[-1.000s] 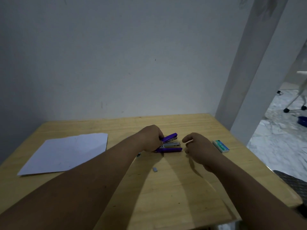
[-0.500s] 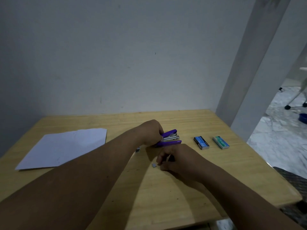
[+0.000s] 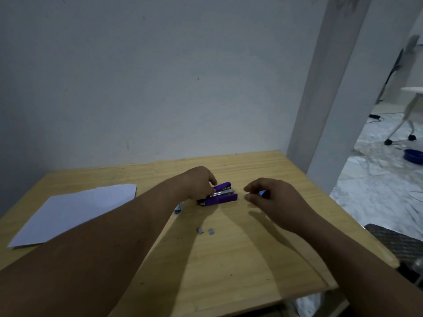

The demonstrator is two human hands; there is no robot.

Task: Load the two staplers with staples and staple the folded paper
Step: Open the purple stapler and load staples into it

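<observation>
Fingers of the right hand (image 3: 272, 197) pinch loosely, their contents hidden, just right of the open purple stapler (image 3: 220, 195), lying left-to-right and steadied by the gripping left hand (image 3: 199, 183).

There is just one camera, worn on the person's head, looking forward and down at the wooden worktop (image 3: 229, 266) from close above its near edge, facing the white wall (image 3: 160, 88) behind the worktop, with a doorway to the worktop's right.
</observation>
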